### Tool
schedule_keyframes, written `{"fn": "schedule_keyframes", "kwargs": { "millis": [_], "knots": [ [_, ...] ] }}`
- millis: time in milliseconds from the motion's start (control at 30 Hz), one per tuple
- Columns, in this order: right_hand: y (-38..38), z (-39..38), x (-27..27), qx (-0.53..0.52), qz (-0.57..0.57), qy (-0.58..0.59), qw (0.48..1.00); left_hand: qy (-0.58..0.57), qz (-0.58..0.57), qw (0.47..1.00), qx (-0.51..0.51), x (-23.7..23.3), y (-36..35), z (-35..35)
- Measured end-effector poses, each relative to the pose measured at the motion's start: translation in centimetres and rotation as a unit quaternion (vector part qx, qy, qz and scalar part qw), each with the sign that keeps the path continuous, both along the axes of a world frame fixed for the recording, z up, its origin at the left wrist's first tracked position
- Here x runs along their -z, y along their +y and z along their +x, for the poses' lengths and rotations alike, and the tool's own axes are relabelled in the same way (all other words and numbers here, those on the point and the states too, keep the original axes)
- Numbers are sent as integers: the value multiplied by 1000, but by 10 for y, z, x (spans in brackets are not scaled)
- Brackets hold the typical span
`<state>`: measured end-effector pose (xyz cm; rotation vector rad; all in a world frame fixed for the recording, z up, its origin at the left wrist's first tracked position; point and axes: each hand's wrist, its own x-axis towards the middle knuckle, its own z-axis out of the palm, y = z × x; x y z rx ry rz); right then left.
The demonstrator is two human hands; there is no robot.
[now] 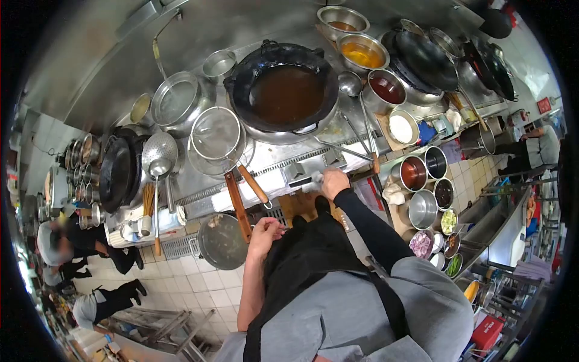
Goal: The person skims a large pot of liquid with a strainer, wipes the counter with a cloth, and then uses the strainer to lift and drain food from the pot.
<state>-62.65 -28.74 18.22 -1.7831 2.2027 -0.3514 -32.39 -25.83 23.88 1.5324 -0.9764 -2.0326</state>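
My right hand [335, 183], at the end of a black sleeve, is at the stove's front edge. Its fingers close around a small pale thing [316, 177] that I cannot make out, beside metal fittings. Low at my apron, my left hand [264, 238] has loosely curled fingers, with nothing visible in them. Close to it is the end of a long wooden handle [237, 205]. A wire-mesh strainer [216, 134] lies over a round vessel on the stove top. Behind it, a large black wok [234, 90] holds brown liquid [286, 93].
A perforated skimmer [160, 151] and bamboo brush [148, 202] lie left. A ladle [350, 83] and bowl of yellow liquid [362, 55] are beyond the wok. Pots of sauce [413, 173] and chopped vegetables [421, 244] stand right. A pan [223, 241] sits low left; other people [90, 241] are farther off.
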Motion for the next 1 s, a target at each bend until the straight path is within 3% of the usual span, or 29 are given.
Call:
{"fn": "schedule_keyframes", "kwargs": {
  "millis": [100, 167, 233, 333, 467, 533, 633, 733, 800, 833, 933, 1000],
  "knots": [
    [-16, 4, 1, -6, -137, -44, 990, -32, 8, 999, 8, -8, -1, -8],
    [-11, 13, 47, -72, -154, -49, 984, -16, 4, 1000, 17, -2, -3, -10],
    [-4, 11, 52, -93, -114, -83, 986, -19, 2, 999, 29, -8, -6, -15],
    [5, -13, -23, -17, 22, -135, 990, -7, -8, 1000, 9, -9, -8, -14],
    [8, -70, -43, 183, -122, -214, 952, -29, 2, 1000, 10, -5, -8, -9],
    [0, -86, -33, 222, -208, -208, 930, -27, 7, 1000, 13, -1, -9, -10],
    [-14, -90, 27, 142, -222, -131, 956, -11, 12, 999, 32, 7, -12, -18],
    [-1, -77, 58, 105, -142, -138, 975, -4, 5, 998, 60, 9, -17, -25],
    [10, -71, 46, 133, -54, -186, 972, -4, -3, 999, 41, -2, -21, -28],
    [16, -69, 65, 152, -1, -234, 960, -5, -4, 999, 35, -5, -20, -28],
    [17, -54, 58, 144, -45, -255, 955, -22, 13, 999, 20, 0, -20, -26],
    [6, -36, 8, 78, -121, -252, 957, -33, 20, 999, 17, -4, -20, -27]
  ]
}}
